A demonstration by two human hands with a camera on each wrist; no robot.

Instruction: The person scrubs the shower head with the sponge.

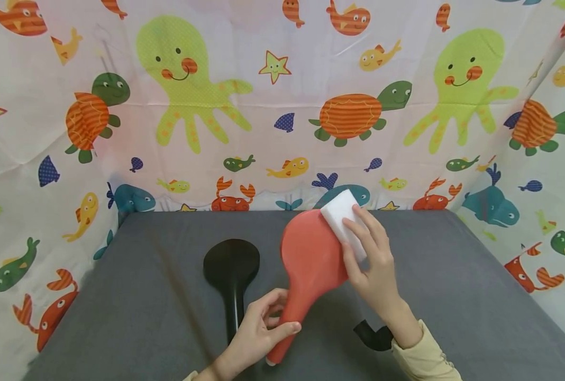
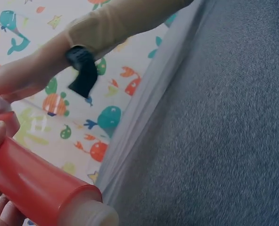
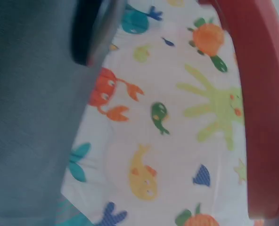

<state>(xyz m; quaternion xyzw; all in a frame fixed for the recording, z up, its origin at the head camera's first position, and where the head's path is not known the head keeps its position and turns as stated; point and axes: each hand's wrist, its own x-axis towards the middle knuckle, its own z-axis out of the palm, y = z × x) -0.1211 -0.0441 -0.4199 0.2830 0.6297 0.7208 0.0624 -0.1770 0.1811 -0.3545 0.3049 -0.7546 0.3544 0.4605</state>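
Observation:
My left hand (image 1: 258,328) grips the handle of a red hand shower head (image 1: 311,248), thumb across the front. The shower head is lifted and tilted, its round head up and its handle end toward me. In the left wrist view, a pale connector (image 2: 99,214) shows at the handle's end. With my right hand (image 1: 375,264) I pinch a white sponge (image 1: 342,219) and hold it against the upper right rim of the round head. A black hand shower head (image 1: 231,264) lies on the grey cloth to the left, its lower handle hidden behind my left hand.
Grey cloth (image 1: 139,296) covers the table. A white curtain (image 1: 273,32) printed with sea animals stands around the back and sides. A black strap (image 1: 374,336) hangs at my right wrist. A blurred brown streak crosses the left of the head view.

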